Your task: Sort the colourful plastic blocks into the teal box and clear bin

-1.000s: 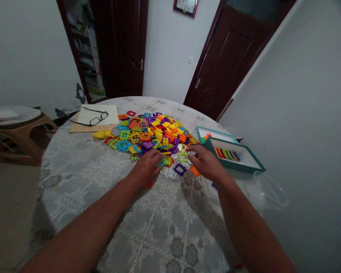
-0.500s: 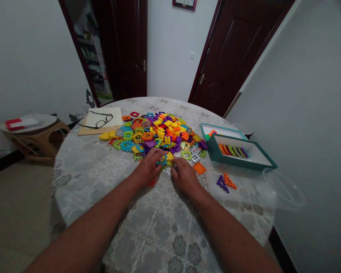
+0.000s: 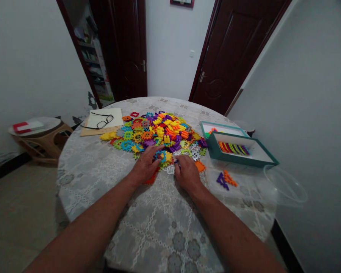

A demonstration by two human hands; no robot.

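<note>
My left hand (image 3: 146,164) lies at the near edge of a heap of colourful plastic building pieces (image 3: 159,131). Its fingers reach forward and the thumb stands apart, with a yellow piece (image 3: 167,156) and a blue piece just beyond. A red-orange piece (image 3: 151,179) shows partly from under this hand. My right hand (image 3: 188,173) is closed, and a small dark purple building piece (image 3: 177,162) shows at its fingertips, largely hidden. White lattice pieces (image 3: 169,169) lie between the hands. An orange square piece (image 3: 200,166) rests just right of my right hand.
A green-edged box (image 3: 241,163) holds a row of coloured pieces on the right, its lid (image 3: 238,130) behind. Purple (image 3: 222,181) and orange (image 3: 230,178) joined pieces lie near a clear plastic container (image 3: 285,184). Glasses (image 3: 101,123) rest on papers (image 3: 118,116) at left.
My left hand's thumb has drawn back from the yellow and blue pieces, exposing more of them. The right fingers have shifted slightly, and a dark purple piece now shows at their tips.
</note>
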